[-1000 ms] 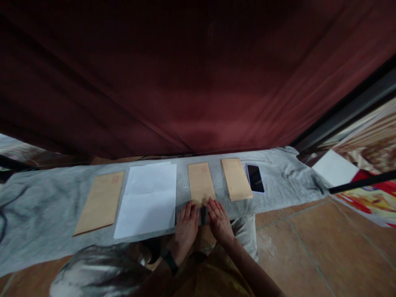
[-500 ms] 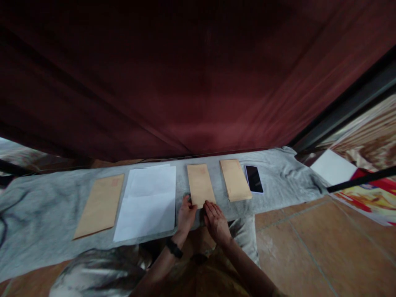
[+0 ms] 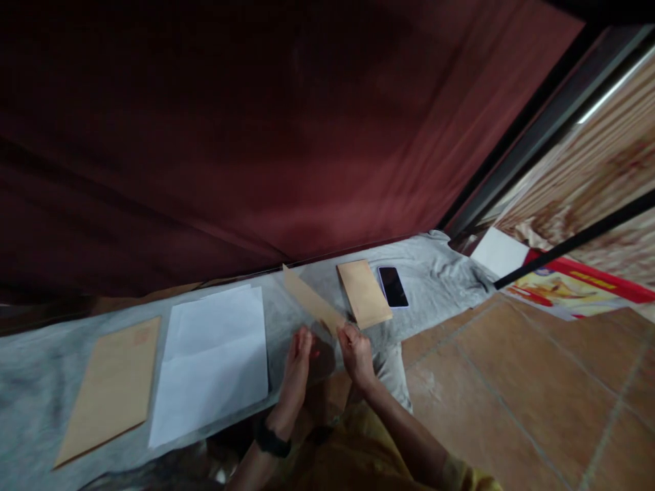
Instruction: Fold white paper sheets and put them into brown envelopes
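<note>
A brown paper envelope (image 3: pixel 312 300) is lifted and tilted, its narrow side turned toward me. My right hand (image 3: pixel 357 354) pinches it at its near end. To the left, apart from the envelope, my left hand (image 3: pixel 297 361) is held with loosely curved fingers and nothing visible in it; a dark band circles that wrist. Just right of the held envelope lies a small stack of brown envelopes (image 3: pixel 364 293). White paper sheets (image 3: pixel 212 361) lie left of my left hand, and farther left is a larger brown envelope (image 3: pixel 110 389).
Everything lies on a long surface covered with grey cloth (image 3: pixel 427 273). A phone (image 3: pixel 393 286) rests right of the stack. A dark red curtain (image 3: pixel 286 170) hangs behind. At right are a dark bar (image 3: pixel 578 239), a colourful printed box or sheet (image 3: pixel 573 290) and a tiled floor (image 3: pixel 491 389).
The envelope that lay flat under both hands is now raised and tilted in my right hand. My left hand has come off it. The view has turned right.
</note>
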